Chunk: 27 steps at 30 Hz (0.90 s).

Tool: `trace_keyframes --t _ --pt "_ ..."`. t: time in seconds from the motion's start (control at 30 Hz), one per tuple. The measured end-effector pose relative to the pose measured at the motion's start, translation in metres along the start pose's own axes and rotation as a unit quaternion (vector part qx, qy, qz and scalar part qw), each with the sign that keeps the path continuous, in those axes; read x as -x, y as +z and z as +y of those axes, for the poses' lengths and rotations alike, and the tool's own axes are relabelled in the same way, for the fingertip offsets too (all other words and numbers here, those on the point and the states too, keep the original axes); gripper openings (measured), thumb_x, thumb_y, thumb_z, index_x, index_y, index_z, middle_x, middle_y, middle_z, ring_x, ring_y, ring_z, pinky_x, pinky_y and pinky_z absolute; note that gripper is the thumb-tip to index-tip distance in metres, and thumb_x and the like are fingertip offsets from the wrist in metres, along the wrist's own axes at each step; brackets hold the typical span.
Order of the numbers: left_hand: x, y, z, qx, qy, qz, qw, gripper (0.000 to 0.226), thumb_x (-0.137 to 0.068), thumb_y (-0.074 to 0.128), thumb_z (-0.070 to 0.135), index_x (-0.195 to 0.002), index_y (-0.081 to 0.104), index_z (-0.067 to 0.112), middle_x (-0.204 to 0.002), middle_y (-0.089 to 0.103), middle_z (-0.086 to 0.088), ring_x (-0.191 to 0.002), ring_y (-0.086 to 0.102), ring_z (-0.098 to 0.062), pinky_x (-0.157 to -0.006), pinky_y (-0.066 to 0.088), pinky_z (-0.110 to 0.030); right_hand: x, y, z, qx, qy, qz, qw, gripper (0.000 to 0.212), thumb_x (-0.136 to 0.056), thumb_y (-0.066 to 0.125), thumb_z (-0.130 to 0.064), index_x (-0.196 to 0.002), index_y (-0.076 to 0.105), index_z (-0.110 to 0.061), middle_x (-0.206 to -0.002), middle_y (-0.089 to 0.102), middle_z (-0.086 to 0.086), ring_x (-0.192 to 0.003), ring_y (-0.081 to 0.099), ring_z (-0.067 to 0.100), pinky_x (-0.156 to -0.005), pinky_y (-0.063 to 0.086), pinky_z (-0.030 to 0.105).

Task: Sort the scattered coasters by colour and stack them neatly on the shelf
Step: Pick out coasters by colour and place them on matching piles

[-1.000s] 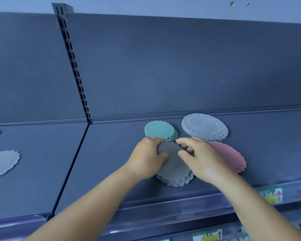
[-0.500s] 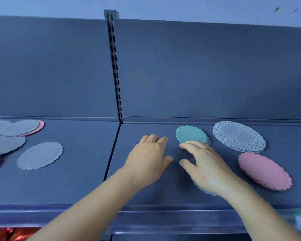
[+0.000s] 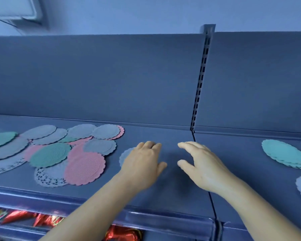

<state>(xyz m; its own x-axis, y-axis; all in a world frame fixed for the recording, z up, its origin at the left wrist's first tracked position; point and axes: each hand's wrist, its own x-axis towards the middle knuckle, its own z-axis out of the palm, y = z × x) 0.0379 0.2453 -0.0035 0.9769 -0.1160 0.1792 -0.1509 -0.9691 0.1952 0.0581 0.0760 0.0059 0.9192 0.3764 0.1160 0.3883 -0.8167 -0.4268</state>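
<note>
Both hands extend over the shelf [image 3: 172,188], palms down, fingers loosely spread and holding nothing. The left hand [image 3: 142,164] partly covers a single grey coaster [image 3: 126,156] at its 9 o'clock side. The right hand [image 3: 201,165] lies beside the seam between the two shelf panels. A scattered pile of grey, pink, teal and white lace coasters [image 3: 59,150] occupies the 9 o'clock area. A teal stack [image 3: 285,153] sits at 3 o'clock.

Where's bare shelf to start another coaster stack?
Free: shelf behind the left hand and right hand, and between the right hand and the teal stack. Crowded: the scattered coasters at left.
</note>
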Motion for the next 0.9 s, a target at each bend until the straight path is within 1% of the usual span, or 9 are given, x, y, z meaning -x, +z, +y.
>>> trace_keyframes --t 0.13,0.27,0.37,0.53,0.63,0.7,0.77,0.83,0.9 --pt "0.008 -0.011 -0.053 -0.003 -0.027 0.003 1.000 0.051 -0.095 0.045 0.039 -0.141 0.036 0.019 -0.142 0.041 0.002 -0.130 0.036 -0.020 -0.103 0.034 -0.030 -0.019 0.023 -0.041 -0.009 -0.005 -0.018 1.000 0.052 -0.096 0.045 -0.035 -0.145 0.028 -0.029 -0.152 0.027 -0.016 -0.139 0.023 0.008 -0.109 0.025 0.025" --pt "0.015 -0.018 -0.102 -0.015 -0.062 -0.011 0.998 0.049 -0.094 0.046 0.043 -0.135 0.041 0.017 -0.138 0.045 -0.001 -0.127 0.038 -0.022 -0.100 0.033 -0.029 -0.037 0.045 -0.072 -0.020 -0.007 -0.043 0.999 0.054 -0.095 0.046 -0.034 -0.146 0.028 -0.026 -0.151 0.030 -0.012 -0.139 0.026 0.011 -0.109 0.026 0.026" --pt "0.016 -0.020 -0.134 -0.032 -0.090 -0.016 0.995 0.051 -0.093 0.044 0.046 -0.136 0.042 0.018 -0.138 0.045 -0.002 -0.127 0.039 -0.024 -0.101 0.033 -0.031 -0.048 0.058 -0.088 -0.027 0.004 -0.063 0.998 0.058 -0.095 0.046 -0.035 -0.148 0.022 -0.027 -0.152 0.029 -0.011 -0.140 0.024 0.013 -0.110 0.028 0.030" --pt "0.012 -0.018 -0.162 -0.038 -0.152 -0.043 0.987 0.064 -0.092 0.033 0.058 -0.140 0.036 0.016 -0.139 0.041 -0.013 -0.132 0.033 -0.032 -0.109 0.028 -0.040 -0.062 0.072 -0.102 -0.002 0.057 -0.100 0.993 0.069 -0.092 0.046 -0.044 -0.150 0.011 -0.028 -0.155 0.021 -0.009 -0.143 0.015 0.019 -0.114 0.024 0.034" --pt "0.010 -0.015 -0.166 -0.055 -0.172 -0.060 0.982 0.068 -0.091 0.030 0.063 -0.139 0.036 0.016 -0.138 0.042 -0.017 -0.132 0.033 -0.035 -0.109 0.025 -0.045 -0.068 0.075 -0.106 0.008 0.073 -0.104 0.992 0.073 -0.088 0.051 -0.047 -0.149 0.016 -0.028 -0.155 0.022 -0.008 -0.143 0.015 0.019 -0.115 0.024 0.034" --pt "0.009 -0.015 -0.166 -0.061 -0.168 -0.056 0.982 0.068 -0.088 0.034 0.066 -0.136 0.041 0.017 -0.134 0.045 -0.016 -0.129 0.037 -0.035 -0.107 0.027 -0.045 -0.070 0.075 -0.106 0.008 0.086 -0.100 0.991 0.074 -0.084 0.057 -0.048 -0.147 0.022 -0.030 -0.153 0.025 -0.008 -0.141 0.017 0.018 -0.112 0.028 0.035" --pt "0.007 -0.017 -0.166 -0.044 -0.161 -0.038 0.985 0.068 -0.084 0.042 0.067 -0.133 0.045 0.021 -0.133 0.046 -0.012 -0.127 0.038 -0.033 -0.107 0.026 -0.043 -0.071 0.073 -0.105 0.007 0.104 -0.096 0.990 0.076 -0.079 0.062 -0.049 -0.145 0.027 -0.033 -0.148 0.028 -0.007 -0.138 0.020 0.019 -0.109 0.033 0.036" --pt "0.006 -0.020 -0.167 -0.020 -0.146 -0.009 0.989 0.064 -0.080 0.051 0.065 -0.131 0.048 0.025 -0.134 0.044 -0.005 -0.128 0.035 -0.029 -0.107 0.024 -0.040 -0.072 0.071 -0.102 0.000 0.122 -0.088 0.989 0.076 -0.077 0.065 -0.045 -0.143 0.030 -0.033 -0.144 0.032 -0.004 -0.135 0.024 0.019 -0.105 0.037 0.036" --pt "0.004 -0.021 -0.167 -0.003 -0.122 0.016 0.992 0.062 -0.078 0.057 0.059 -0.131 0.049 0.028 -0.135 0.042 0.003 -0.131 0.030 -0.024 -0.107 0.022 -0.037 -0.071 0.068 -0.098 -0.007 0.138 -0.071 0.988 0.073 -0.077 0.067 -0.039 -0.142 0.034 -0.029 -0.139 0.035 -0.001 -0.133 0.028 0.020 -0.102 0.039 0.033"
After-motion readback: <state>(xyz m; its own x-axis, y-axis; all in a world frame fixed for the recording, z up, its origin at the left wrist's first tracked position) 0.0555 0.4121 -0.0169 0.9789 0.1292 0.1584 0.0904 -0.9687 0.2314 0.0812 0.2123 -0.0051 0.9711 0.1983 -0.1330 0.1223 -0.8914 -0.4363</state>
